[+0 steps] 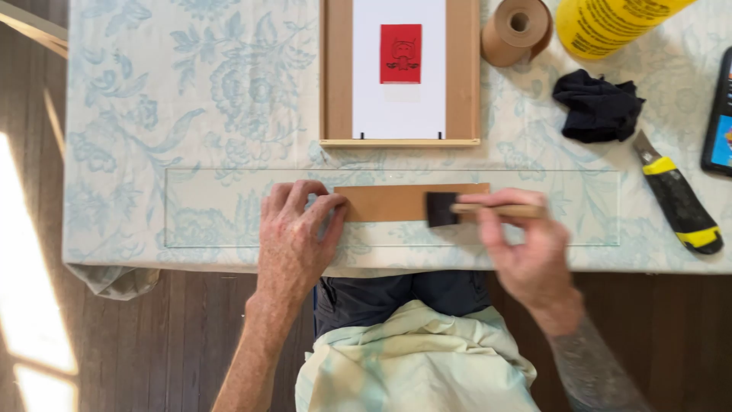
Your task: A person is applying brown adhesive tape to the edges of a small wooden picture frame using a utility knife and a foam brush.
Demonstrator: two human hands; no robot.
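While my left hand (293, 236) presses flat on the near end of a brown paper strip (408, 202) so it cannot slide, my right hand (518, 244) is closed around the wooden handle of a black foam brush (442, 209), its head resting on the strip. Strip and brush lie on a clear glass sheet (206, 206) over the floral tablecloth (152, 91). A framed red print (400, 53), tape roll (517, 30), black rag (598, 107) and utility knife (679, 198) wait beyond.
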